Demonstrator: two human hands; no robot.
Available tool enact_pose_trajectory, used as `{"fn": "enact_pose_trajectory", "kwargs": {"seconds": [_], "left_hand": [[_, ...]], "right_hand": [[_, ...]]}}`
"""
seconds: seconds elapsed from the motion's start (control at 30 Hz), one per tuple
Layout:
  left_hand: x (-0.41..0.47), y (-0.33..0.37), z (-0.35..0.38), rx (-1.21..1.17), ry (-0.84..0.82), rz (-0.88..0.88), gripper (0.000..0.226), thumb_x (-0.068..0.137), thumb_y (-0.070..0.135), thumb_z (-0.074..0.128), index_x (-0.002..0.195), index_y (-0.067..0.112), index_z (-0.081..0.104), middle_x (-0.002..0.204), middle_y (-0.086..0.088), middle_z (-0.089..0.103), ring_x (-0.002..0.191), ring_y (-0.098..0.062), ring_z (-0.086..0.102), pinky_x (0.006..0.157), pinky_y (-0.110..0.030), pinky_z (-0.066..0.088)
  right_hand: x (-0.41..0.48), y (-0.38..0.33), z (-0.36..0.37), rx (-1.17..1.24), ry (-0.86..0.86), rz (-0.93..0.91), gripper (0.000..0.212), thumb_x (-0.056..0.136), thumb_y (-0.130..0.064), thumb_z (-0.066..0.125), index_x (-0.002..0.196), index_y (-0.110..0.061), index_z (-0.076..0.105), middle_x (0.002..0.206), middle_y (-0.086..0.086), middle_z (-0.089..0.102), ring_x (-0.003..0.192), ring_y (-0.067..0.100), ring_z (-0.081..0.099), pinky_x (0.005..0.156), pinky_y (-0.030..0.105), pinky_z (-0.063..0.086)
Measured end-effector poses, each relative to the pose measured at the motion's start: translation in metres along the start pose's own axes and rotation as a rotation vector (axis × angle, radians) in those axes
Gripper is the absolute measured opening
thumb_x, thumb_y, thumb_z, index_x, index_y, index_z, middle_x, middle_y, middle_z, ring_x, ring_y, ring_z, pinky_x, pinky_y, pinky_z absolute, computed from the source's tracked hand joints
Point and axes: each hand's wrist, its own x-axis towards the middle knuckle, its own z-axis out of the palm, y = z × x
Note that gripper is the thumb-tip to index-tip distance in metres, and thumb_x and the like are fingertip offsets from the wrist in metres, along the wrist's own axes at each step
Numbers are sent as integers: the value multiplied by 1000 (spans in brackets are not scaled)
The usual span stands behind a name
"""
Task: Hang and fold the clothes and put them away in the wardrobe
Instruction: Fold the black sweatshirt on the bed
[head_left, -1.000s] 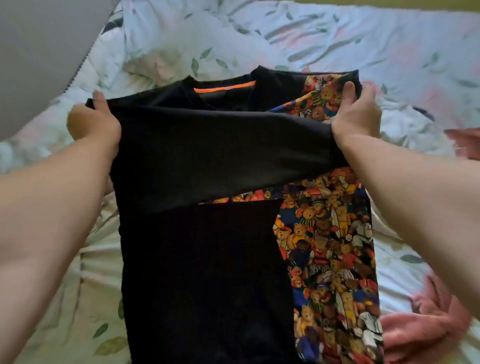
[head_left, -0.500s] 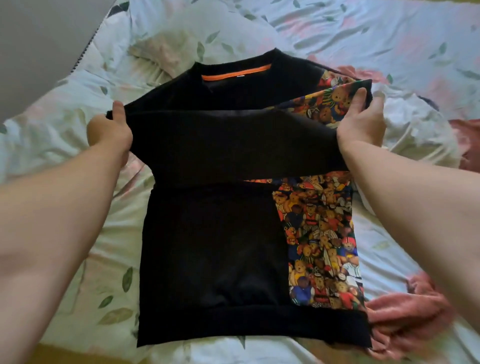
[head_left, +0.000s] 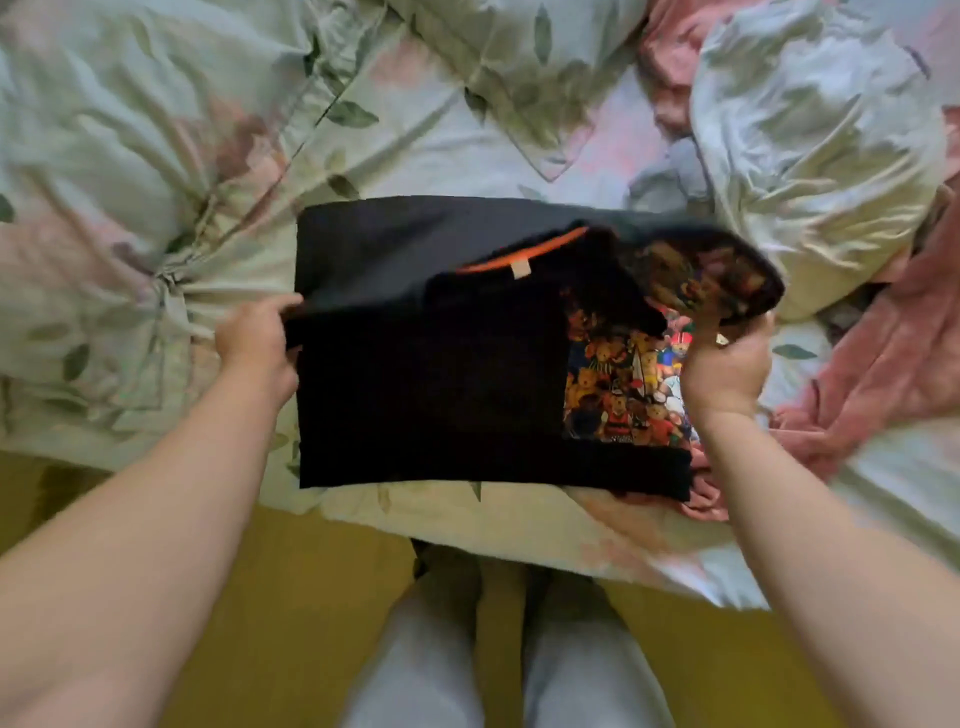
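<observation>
we are folding the sweatshirt (head_left: 415, 395), which is lying mostly flat on the bed (head_left: 156, 156) between our hands. our left hand (head_left: 257, 343) is pinching its black left edge, fingers curled round the fold. our right hand (head_left: 727, 369) is gripping the bear-print corner and holding it lifted above the rest. the collar (head_left: 519, 254) is sitting just beyond the line between the hands. a pink cloth (head_left: 883, 364) is lying right of our right hand. we are judging the knit soft, thick, light and not slippery. it is probably sagging wherever unsupported, so we are favouring holds at the folded edges, hands level.
</observation>
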Motion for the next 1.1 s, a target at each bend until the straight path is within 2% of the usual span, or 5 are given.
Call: {"fn": "enact_pose_trajectory", "kwargs": {"seconds": [0.13, 0.23, 0.57, 0.83, 1.1], "left_hand": [[11, -66, -43, 45, 32, -210, 46, 86, -5, 61, 131, 4, 61, 124, -11, 67, 110, -29, 67, 84, -35, 61], [14, -91, -64, 78, 19, -316, 44, 97, -1, 56, 140, 4, 54, 136, -15, 62, 120, -29, 64, 103, -40, 52], [26, -78, -53, 1, -16, -261, 35, 100, 26, 63, 134, 18, 59, 122, -6, 70, 106, -25, 69, 69, -42, 59], [9, -107, -77, -34, 25, -177, 34, 98, 10, 65, 131, 10, 57, 119, -11, 70, 103, -29, 71, 85, -50, 60], [24, -100, -72, 564, 115, -106, 23, 78, 7, 73, 97, 12, 62, 103, -12, 69, 77, -26, 65, 67, -36, 56]], "right_hand": [[-44, 69, -11, -227, -162, 140, 24, 90, -19, 62, 112, -18, 68, 111, 11, 71, 106, 31, 65, 81, 30, 44], [-59, 102, -18, -475, -488, 47, 61, 76, 6, 49, 126, -24, 63, 121, 8, 67, 106, 28, 63, 89, 30, 46], [-17, 78, 17, -308, -331, 409, 40, 87, -46, 52, 121, -24, 52, 115, 2, 59, 108, 31, 57, 96, 38, 46], [-12, 88, 30, -312, -222, 373, 38, 94, -36, 45, 121, -14, 60, 117, 11, 65, 105, 37, 58, 86, 36, 42], [4, 72, 27, -323, -348, 390, 48, 79, -22, 57, 126, -15, 51, 113, 9, 64, 101, 34, 61, 86, 39, 51]]}}
